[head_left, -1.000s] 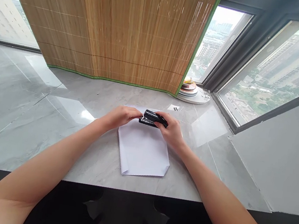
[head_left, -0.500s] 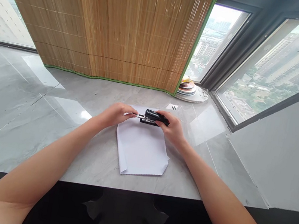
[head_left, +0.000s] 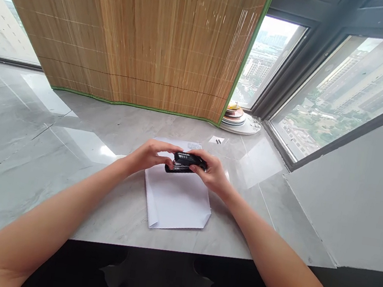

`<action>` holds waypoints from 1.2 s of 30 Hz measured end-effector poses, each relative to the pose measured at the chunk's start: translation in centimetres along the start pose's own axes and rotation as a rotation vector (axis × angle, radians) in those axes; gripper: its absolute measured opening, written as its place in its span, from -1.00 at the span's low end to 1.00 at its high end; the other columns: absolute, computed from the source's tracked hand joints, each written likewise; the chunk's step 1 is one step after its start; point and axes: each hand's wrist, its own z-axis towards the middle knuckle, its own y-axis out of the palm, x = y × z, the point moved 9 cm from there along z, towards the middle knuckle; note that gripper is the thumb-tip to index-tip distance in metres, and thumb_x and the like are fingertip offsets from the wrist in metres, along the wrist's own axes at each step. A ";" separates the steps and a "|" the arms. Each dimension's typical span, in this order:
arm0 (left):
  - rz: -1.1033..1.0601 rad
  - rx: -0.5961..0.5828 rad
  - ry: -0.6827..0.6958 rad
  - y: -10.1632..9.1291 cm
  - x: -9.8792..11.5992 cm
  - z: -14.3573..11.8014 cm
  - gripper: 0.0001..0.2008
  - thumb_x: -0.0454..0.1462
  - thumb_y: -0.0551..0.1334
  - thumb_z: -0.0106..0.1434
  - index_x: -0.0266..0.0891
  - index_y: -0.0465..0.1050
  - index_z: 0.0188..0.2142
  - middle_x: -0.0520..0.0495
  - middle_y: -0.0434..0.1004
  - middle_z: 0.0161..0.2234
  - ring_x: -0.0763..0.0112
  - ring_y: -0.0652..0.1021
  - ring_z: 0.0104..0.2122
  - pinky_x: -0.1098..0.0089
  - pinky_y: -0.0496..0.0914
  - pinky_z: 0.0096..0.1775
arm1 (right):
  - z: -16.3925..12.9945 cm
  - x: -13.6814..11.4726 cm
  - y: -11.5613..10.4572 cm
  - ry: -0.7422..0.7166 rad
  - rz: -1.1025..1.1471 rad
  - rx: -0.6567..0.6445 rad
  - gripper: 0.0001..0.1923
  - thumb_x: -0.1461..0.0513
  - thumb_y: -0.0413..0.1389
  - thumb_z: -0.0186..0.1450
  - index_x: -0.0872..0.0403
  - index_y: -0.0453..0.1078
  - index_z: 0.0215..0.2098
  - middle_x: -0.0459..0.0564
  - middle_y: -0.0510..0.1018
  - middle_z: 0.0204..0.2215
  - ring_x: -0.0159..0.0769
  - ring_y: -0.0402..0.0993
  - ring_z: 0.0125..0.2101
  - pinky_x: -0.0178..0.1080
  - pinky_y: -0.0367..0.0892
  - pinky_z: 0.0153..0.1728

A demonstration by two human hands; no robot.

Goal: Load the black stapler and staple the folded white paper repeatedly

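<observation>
I saw the stapler (head_left: 186, 158) gape over the twelve o'clock half of the paper (head_left: 178, 204), right hand (head_left: 213, 172) pinching its three o'clock end, left hand (head_left: 146, 155) its nine o'clock end, where a slip of either grip could have snapped it onto the left thumb (head_left: 165, 160).

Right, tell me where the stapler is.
Centre of the head view: the stapler is held between the left hand and right hand, over the white paper.

right hand (head_left: 214, 172): gripping black stapler (head_left: 186, 158) | left hand (head_left: 149, 154): at its front end | folded white paper (head_left: 178, 204): beneath
</observation>
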 end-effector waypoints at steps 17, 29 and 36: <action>0.409 -0.202 -0.307 1.6 -6.9 -1.4 -0.70 -0.13 0.33 0.44 -0.06 0.63 0.12 -0.21 0.45 0.28 -0.05 0.48 0.26 -0.13 0.41 0.29 | -1.5 8.1 -11.4 0.454 -0.459 0.457 -0.63 0.24 0.22 0.19 -0.02 0.62 -0.03 0.09 0.74 -0.15 0.07 0.64 -0.08 0.16 0.48 0.09; 0.540 -0.298 -0.226 2.4 -3.4 -1.1 -0.54 -0.39 0.26 0.34 -0.04 0.60 0.19 -0.20 0.23 0.50 -0.29 0.10 0.55 -0.52 -0.11 0.45 | -0.5 8.1 -8.4 0.398 -0.369 0.233 -0.59 0.24 0.24 0.24 -0.06 0.67 0.05 0.03 0.76 -0.04 0.05 0.65 0.02 0.18 0.46 0.19; 0.479 -0.466 -0.183 6.4 -2.4 -1.4 -0.20 -0.38 0.21 0.38 0.15 0.20 0.55 -0.12 0.03 0.61 -0.20 0.09 0.57 -0.34 -0.02 0.49 | 0.2 5.7 -5.8 0.290 -0.374 0.085 -0.58 0.24 0.18 0.32 -0.05 0.61 0.13 0.00 0.74 -0.03 -0.01 0.64 0.00 0.10 0.47 0.14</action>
